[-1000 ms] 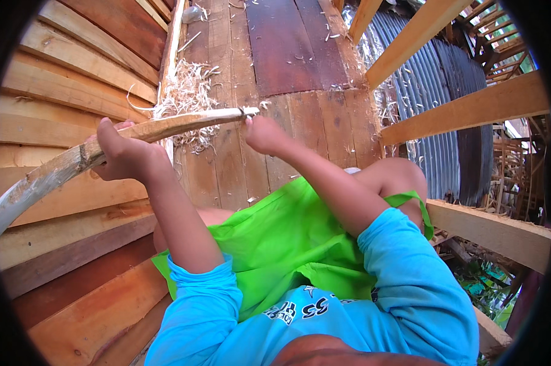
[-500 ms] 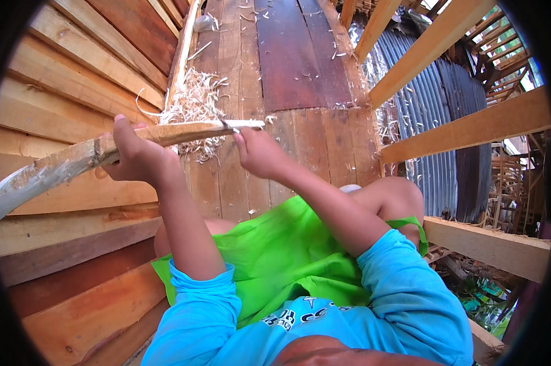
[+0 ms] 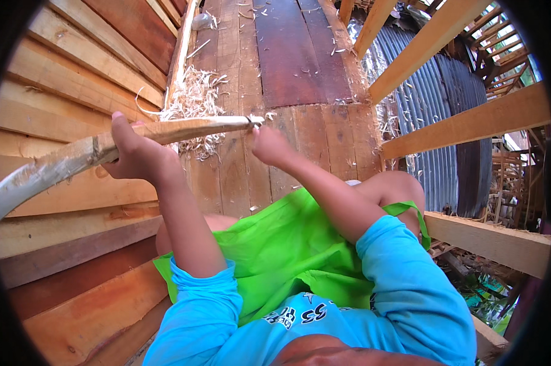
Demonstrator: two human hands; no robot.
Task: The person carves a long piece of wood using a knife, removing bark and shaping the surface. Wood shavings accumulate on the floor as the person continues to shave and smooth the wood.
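A long, curved piece of wood (image 3: 184, 127) runs from the left rim to the middle of the view, pale and whittled at its right end, greyish at the left. My left hand (image 3: 135, 149) is closed around its middle. Near the pale tip, my right hand (image 3: 270, 145) is closed on a knife (image 3: 251, 122); only the dark blade shows across the wood, and the fist hides the handle. A small curl of shaving (image 3: 269, 116) is just beyond the tip.
Wood shavings (image 3: 196, 97) lie heaped on the plank floor (image 3: 233, 171) by the plank wall (image 3: 68, 116) at left. A wooden railing (image 3: 470, 122) stands on the right, with corrugated metal sheets (image 3: 434, 177) beyond it. A clear plastic bag (image 3: 202, 22) lies at the far left of the floor.
My right hand has moved right with the knife, along the pale end of the wood to its tip. My left hand and the wood have hardly moved.
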